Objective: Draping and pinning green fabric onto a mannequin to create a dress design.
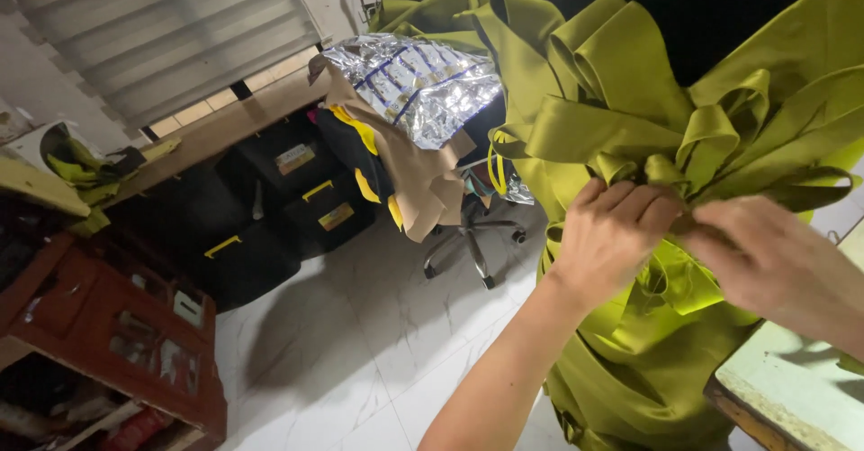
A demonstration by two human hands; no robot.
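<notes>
Olive-green fabric strips (621,100) fill the upper right of the frame, a heap of glossy folded bands spilling down toward the lower right, and both of your hands are buried in its middle. Your left hand (612,226) comes up from the bottom centre with its fingers curled shut around a gathered knot of the strips. Your right hand (765,257) enters from the right edge and meets the same knot, its fingers pressed in against the cloth; whether they fully close on it you cannot tell, since the fingertips are hidden behind the folds. The two hands sit just beside each other, nearly touching.

At the lower right corner, a pale worktable (792,388) with a worn brown edge lies under your right forearm. Behind the heap, in the upper centre, a crinkled silver foil sheet (414,82) rests on tan fabric (423,181) draped over an office chair (472,235). Black storage cases (270,208) with yellow latches are stacked left of the chair on the white tiled floor (360,343), and a red wooden cabinet (117,334) stands at the lower left.
</notes>
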